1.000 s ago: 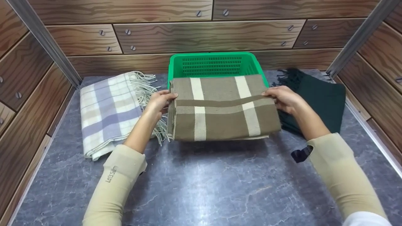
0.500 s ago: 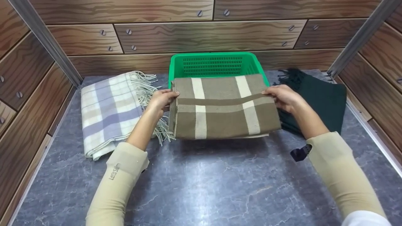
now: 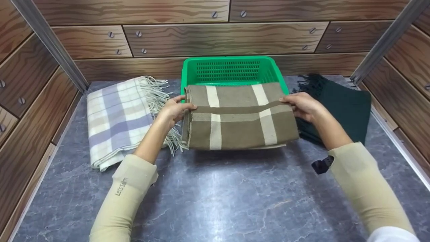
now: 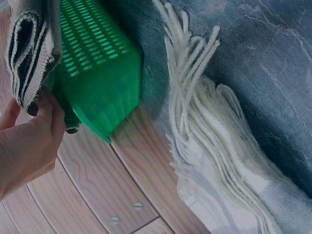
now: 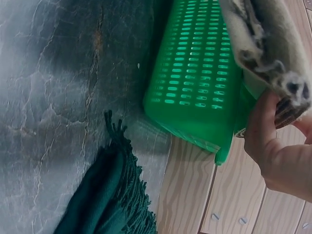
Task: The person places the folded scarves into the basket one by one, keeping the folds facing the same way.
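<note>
Head view: your left hand [image 3: 174, 110] and right hand [image 3: 305, 107] pinch the sides of the folded brown cloth [image 3: 238, 129] with their fingers [image 4: 54, 122], holding it up mid-frame, hiding the near part of the green basket [image 3: 223, 59]. Folding looks done; setting it down seems left. The pale plaid cloth [image 3: 114, 117], frame left, and dark green cloth [image 3: 346, 106], frame right, lie outside the basket.

The folded brown, cream-striped cloth [image 3: 240, 117] hangs midair.
</note>
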The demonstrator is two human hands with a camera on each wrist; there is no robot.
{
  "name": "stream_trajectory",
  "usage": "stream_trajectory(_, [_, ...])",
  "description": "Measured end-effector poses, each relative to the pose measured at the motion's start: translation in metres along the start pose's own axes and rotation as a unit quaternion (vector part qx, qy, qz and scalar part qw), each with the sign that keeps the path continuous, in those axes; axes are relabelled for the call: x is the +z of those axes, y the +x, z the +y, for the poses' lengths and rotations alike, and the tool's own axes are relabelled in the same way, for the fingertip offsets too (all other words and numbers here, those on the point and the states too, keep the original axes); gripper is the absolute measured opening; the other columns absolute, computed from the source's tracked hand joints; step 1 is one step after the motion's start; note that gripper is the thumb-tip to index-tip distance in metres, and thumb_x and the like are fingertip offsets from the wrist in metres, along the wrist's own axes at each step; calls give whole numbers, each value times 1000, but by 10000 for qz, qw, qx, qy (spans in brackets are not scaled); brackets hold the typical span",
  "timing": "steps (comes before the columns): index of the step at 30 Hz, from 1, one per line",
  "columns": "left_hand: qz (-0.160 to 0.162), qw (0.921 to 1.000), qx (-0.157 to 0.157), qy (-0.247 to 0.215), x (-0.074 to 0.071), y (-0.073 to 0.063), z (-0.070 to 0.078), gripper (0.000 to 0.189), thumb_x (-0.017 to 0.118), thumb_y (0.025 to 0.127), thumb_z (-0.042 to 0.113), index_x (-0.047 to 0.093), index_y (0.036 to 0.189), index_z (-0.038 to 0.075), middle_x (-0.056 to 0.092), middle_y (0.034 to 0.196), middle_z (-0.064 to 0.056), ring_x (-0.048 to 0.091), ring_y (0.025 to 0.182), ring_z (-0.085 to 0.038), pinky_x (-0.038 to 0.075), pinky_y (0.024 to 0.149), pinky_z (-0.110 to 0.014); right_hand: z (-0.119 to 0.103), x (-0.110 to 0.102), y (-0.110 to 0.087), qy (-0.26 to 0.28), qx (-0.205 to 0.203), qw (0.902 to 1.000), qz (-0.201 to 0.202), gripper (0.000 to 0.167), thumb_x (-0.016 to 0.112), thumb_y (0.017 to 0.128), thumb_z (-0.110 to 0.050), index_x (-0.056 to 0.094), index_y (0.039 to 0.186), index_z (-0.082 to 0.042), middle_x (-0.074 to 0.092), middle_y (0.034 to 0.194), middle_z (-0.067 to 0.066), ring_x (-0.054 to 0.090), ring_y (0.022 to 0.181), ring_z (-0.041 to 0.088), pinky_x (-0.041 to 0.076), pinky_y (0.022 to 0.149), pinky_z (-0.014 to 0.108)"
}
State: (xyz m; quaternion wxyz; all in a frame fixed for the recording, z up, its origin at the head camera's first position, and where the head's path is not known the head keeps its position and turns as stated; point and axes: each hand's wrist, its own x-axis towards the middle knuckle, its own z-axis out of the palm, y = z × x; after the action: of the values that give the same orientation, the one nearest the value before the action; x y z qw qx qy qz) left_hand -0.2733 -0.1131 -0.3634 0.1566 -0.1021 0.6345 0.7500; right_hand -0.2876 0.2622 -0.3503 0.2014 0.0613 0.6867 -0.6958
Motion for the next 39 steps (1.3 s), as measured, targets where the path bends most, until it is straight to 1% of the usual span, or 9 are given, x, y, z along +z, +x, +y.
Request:
stream_trajectory(8, [0, 9999, 59, -131, 0, -1, -3, 65, 58, 82, -9, 31, 140, 0, 55, 94, -8, 58, 68, -12, 50, 71, -25, 0, -2, -5, -300, 147, 9977, -597, 14, 56, 92, -8, 55, 99, 3, 63, 82, 4, 60, 74, 11, 51, 70, 26])
stream_trajectory(12, [90, 9999, 138, -7, -1, 1, -6, 36, 61, 83, -2, 51, 118, -7, 59, 76, -3, 58, 61, -9, 50, 63, -20, 0, -5, -11, -467, 171, 9933, -1047, 57, 53, 90, 0, 21, 137, 9, 59, 100, 3, 59, 90, 12, 45, 86, 28])
stream_trajectory(14, [152, 9997, 165, 118, -1, 2, -7, 16, 63, 84, 2, 58, 97, -6, 59, 65, 0, 56, 56, -8, 49, 58, -19, 0, -5, -13, -599, 184, 9916, -1130, 74, 53, 90, 0, 1, 143, 6, 56, 105, 3, 57, 94, 11, 39, 95, 31])
stream_trajectory(16, [156, 9995, 188, 188, -2, 2, -8, 8, 63, 85, 4, 57, 84, -1, 58, 59, 0, 56, 52, -8, 48, 55, -18, -1, -5, -14, -805, 217, 9904, -1101, 81, 54, 91, -2, -7, 144, 1, 55, 109, 2, 56, 96, 10, 34, 99, 35])
stream_trajectory(18, [46, 9996, 219, 197, -2, 1, -8, 9, 62, 86, 4, 59, 88, -5, 59, 59, 0, 56, 53, -8, 48, 55, -18, -1, -4, -15, -987, 228, 9893, -1046, 77, 55, 92, -5, 1, 146, 0, 55, 110, 3, 56, 97, 12, 35, 98, 40])
stream_trajectory(22, [-96, 9988, 188, 450, -1, -2, -7, 36, 60, 87, 3, 50, 118, -13, 58, 73, -1, 55, 61, -8, 48, 61, -19, 0, -2, -15, -1063, 264, 9894, -950, 69, 56, 92, -10, 13, 146, -4, 58, 110, 6, 59, 97, 19, 46, 86, 40])
stream_trajectory(25, [-95, 9964, 30, 846, -1, -7, -5, 57, 61, 85, 2, 35, 136, -7, 57, 99, -8, 55, 82, -14, 48, 74, -25, 1, 0, -15, -847, 295, 9917, -922, 69, 56, 92, -9, 12, 145, -3, 61, 106, 6, 61, 94, 20, 49, 80, 37])
stream_trajectory(29, [-189, 9941, -124, 1059, -1, -11, -5, 73, 61, 82, -3, 23, 144, 3, 47, 127, -15, 49, 108, -24, 44, 87, -36, 2, 2, -15, -603, 311, 9938, -879, 65, 54, 93, -8, 14, 144, -1, 62, 98, 4, 62, 87, 18, 50, 77, 35])
stream_trajectory(39, [-247, 9976, -78, 647, 0, -10, -8, 73, 58, 83, -7, 23, 145, 6, 54, 107, -11, 58, 77, -12, 50, 74, -28, 1, 8, -19, -731, 135, 9939, -815, 70, 58, 89, -1, 14, 143, 1, 60, 95, 3, 60, 81, 12, 50, 77, 33])
